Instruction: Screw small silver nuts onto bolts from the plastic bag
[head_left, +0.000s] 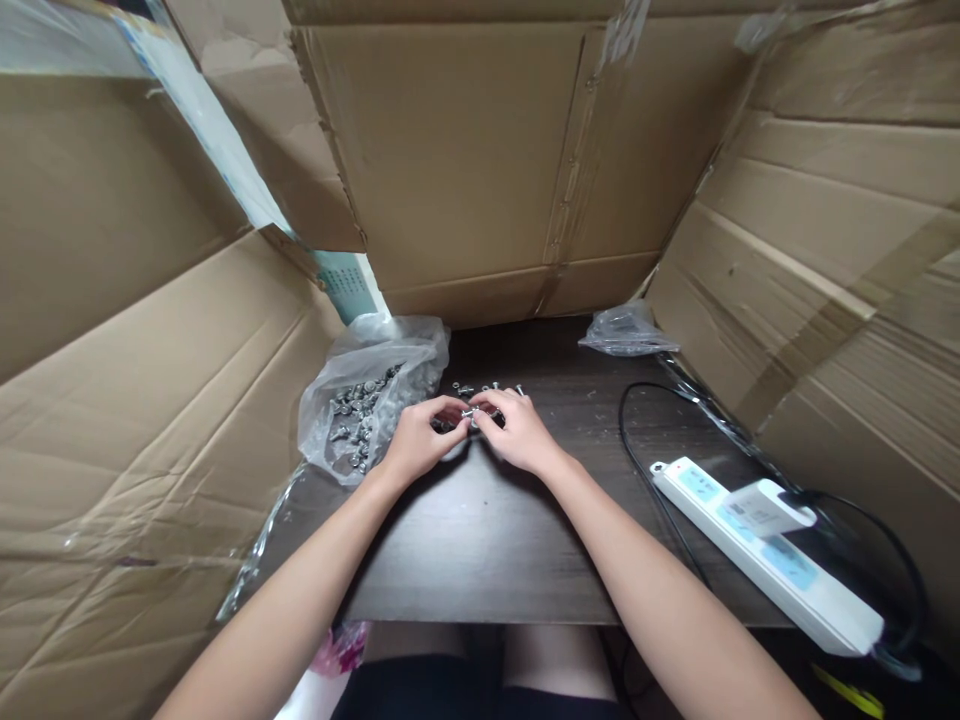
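Note:
Both hands meet over the middle of the dark table. My left hand pinches a small shiny metal bolt between thumb and fingertips. From the other side my right hand closes its thumb and fingers on the same bolt. Its exact shape is partly hidden by the fingers. Just beyond the fingertips lie several loose small metal bolts, some partly covered by the hands. Left of my left hand, a clear plastic bag stands open, with many silvery metal fasteners inside.
Cardboard walls enclose the dark table at the back and sides. A crumpled clear bag lies at the back right. At right, a white power strip holds a white plug-in adapter, near a black cable.

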